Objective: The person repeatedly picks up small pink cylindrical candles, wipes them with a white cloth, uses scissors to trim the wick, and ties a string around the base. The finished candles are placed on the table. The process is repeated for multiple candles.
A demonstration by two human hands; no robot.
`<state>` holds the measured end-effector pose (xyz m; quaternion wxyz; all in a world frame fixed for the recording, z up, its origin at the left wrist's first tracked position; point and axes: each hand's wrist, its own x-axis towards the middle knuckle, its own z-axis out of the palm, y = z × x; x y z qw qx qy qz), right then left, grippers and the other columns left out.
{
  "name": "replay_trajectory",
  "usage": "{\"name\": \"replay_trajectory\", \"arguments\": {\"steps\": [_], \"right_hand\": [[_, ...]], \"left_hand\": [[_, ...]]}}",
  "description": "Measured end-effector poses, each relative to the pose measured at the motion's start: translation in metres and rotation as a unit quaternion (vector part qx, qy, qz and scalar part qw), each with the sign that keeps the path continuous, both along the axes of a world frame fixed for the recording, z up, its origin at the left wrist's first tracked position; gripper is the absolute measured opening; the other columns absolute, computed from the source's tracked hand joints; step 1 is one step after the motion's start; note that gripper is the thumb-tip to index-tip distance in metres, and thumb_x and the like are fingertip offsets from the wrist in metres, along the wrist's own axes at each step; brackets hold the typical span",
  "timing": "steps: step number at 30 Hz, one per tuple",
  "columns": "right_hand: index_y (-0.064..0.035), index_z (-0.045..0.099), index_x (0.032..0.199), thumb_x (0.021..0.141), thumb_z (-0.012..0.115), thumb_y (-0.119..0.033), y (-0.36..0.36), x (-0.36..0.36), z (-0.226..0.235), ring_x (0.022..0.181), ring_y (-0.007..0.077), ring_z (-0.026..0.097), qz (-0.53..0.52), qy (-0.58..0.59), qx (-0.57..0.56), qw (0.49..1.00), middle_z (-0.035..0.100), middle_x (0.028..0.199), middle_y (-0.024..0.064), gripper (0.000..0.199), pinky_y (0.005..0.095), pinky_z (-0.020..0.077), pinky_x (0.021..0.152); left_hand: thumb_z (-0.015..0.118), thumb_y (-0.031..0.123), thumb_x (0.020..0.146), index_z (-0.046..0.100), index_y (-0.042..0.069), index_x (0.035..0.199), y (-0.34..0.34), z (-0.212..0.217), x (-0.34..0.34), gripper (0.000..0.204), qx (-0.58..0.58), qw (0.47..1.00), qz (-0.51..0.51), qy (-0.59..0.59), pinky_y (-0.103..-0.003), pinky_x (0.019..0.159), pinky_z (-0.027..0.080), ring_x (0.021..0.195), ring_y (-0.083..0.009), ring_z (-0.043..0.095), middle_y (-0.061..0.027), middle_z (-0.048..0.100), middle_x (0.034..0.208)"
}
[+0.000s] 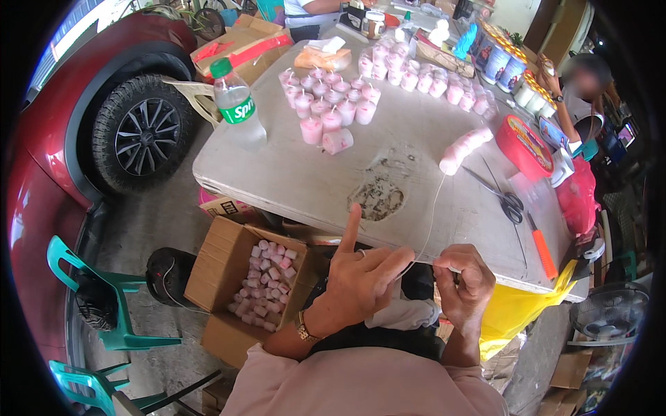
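A thin white string (431, 222) runs down from a short row of pink candle pieces (463, 151) lying on the table, over the table edge to my hands. My left hand (361, 283) pinches it between thumb and fingers, the index finger pointing out straight. Just to the right, my right hand (465, 281) is closed, fingertips pressed together on the string's end. Both hands hover in front of the near table edge. A group of pink candles (331, 104) with wicks stands farther back, one lying on its side.
An open cardboard box (229, 253) of pink wax pieces sits below left. Scissors (512, 206) and an orange-handled tool (543, 249) lie right, near a red tub (524, 147). A plastic bottle (236, 104) stands at the left corner. Other people are at the far side.
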<state>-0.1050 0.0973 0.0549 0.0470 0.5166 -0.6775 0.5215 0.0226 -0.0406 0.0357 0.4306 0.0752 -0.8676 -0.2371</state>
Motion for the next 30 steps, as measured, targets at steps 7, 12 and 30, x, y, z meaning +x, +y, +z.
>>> {"name": "replay_trajectory", "arguments": {"steps": [7,12,30], "right_hand": [[-0.0056,0.062,0.097,0.073,0.067,0.014,-0.003,0.003,0.004,0.078,0.0209,0.065,0.049,0.019,0.005,0.999,0.064,0.089,0.01,0.031,0.0301,0.0521,0.066],[-0.0078,0.062,0.102,0.072,0.069,0.012,0.001,0.002,0.025,0.081,0.02,0.064,-0.013,0.059,0.062,0.996,0.061,0.105,0.01,0.037,0.0336,0.0529,0.067],[-0.0019,0.064,0.097,0.083,0.05,0.013,0.025,-0.02,0.007,0.08,0.019,0.065,-0.083,-0.003,0.049,0.995,0.061,0.108,0.0144,0.024,0.0293,0.0535,0.067]], "left_hand": [[0.059,-0.006,0.07,0.069,0.011,0.099,-0.011,0.004,0.004,0.034,0.009,1.0,-0.004,-0.004,-0.061,0.115,0.023,0.059,-0.0204,0.061,-0.0014,0.065,0.071],[0.064,0.001,0.075,0.061,0.012,0.12,-0.011,0.059,-0.001,0.046,-0.075,0.995,-0.018,-0.064,-0.055,0.111,0.029,0.092,-0.026,0.063,-0.0094,0.06,0.117],[0.062,0.01,0.087,0.053,0.0,0.113,0.076,0.143,-0.022,0.03,0.179,0.889,-0.416,0.072,-0.044,0.075,0.049,0.093,-0.0296,0.057,-0.0181,0.054,0.107]]}}
